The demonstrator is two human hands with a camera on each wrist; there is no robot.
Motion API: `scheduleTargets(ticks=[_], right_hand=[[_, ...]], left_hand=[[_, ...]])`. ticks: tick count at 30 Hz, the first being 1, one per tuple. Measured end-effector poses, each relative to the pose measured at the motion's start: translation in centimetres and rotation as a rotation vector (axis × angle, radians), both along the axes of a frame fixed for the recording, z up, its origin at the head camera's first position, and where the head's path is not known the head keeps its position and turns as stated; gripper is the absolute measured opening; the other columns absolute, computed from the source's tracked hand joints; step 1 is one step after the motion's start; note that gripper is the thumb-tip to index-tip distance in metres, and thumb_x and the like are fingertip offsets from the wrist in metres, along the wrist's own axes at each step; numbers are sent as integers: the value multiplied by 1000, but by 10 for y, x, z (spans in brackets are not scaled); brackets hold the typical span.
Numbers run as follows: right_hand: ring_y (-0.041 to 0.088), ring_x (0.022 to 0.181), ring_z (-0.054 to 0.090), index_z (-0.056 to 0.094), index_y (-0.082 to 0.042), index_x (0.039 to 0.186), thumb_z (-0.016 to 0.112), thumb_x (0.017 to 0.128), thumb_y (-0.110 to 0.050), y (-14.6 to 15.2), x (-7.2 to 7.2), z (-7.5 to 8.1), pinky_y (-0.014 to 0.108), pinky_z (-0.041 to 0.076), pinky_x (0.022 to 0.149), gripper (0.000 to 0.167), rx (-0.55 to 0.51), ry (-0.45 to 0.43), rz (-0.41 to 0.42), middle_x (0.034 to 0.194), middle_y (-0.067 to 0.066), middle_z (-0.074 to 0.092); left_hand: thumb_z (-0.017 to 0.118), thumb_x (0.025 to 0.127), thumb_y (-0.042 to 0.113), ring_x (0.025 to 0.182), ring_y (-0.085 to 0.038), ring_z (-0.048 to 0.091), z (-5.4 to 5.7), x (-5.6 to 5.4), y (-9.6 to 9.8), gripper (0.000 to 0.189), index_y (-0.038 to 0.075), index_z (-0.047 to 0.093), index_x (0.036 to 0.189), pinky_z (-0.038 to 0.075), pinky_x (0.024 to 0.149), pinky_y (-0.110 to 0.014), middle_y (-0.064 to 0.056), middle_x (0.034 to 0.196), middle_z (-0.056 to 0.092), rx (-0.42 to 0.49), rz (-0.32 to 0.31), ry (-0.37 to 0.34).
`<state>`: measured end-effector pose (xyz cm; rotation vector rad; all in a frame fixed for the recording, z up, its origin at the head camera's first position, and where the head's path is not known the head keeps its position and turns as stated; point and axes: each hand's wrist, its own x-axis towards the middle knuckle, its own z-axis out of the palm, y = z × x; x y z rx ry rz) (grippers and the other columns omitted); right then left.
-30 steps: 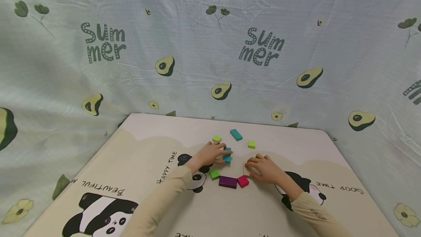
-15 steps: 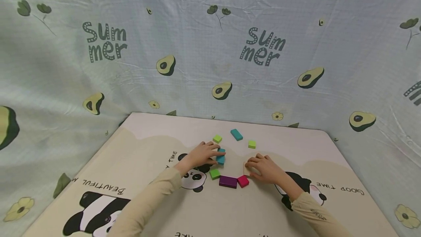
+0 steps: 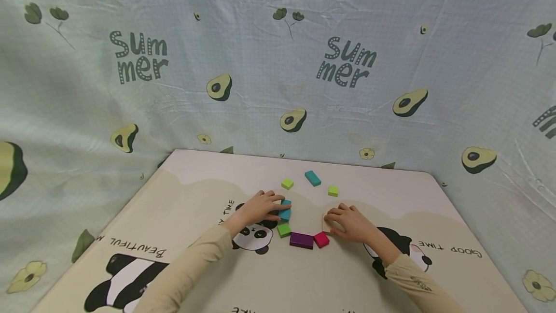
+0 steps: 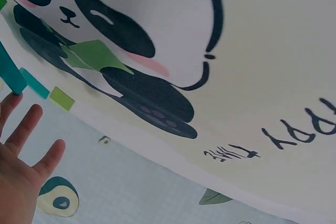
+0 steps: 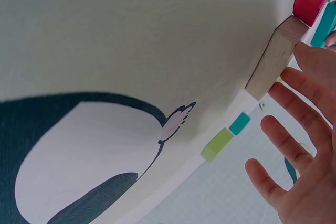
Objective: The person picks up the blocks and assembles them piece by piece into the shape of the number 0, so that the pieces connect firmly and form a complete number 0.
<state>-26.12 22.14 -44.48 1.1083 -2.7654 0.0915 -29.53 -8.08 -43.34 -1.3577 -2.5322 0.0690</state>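
Observation:
My left hand [image 3: 259, 208] grips a teal block [image 3: 284, 213], fingers at its far part and thumb at its near end. The block stands just behind a green block [image 3: 284, 230]. In the left wrist view a fingertip meets the end of the teal block [image 4: 11, 72], while two other fingers spread free. My right hand [image 3: 349, 224] holds a plain wooden block [image 5: 275, 59], with thumb and fingertips along one side in the right wrist view. From the head view most of that block is hidden under the hand. A pink-red block [image 3: 321, 240] touches its near end.
A purple block [image 3: 301, 241] lies between the green and pink-red ones, forming a curved row. Farther back lie another teal block [image 3: 312, 178] and two lime blocks, one left [image 3: 287, 184] and one right [image 3: 333, 191]. A printed cloth hangs behind the table's [image 3: 208, 163] back edge.
My left hand has slid the teal block to the left and slightly nearer, up to the green block. The right hand stays in place on the wooden block.

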Motion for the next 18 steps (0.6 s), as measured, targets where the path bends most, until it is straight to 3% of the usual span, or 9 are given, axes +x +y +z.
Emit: scheduleTargets(ticks=[9,18], right_hand=[[20,97,48,62,-15,108,64,80,-29,0,0,-1,39,40,76,31,7,-24,-14,108,1,61],[19,97,48,62,-17,108,64,80,-30,1,-2,-4,38,40,75,31,12,-17,-9,108,0,61]], left_hand=[[56,84,38,104,-21,51,-4,1,-2,45,21,52,126,45,82,-42,-5,124,55,10,14,-50],[56,84,38,102,-20,51,-10,-1,-5,44,23,53,125,45,77,-38,-4,124,56,-1,12,-46]])
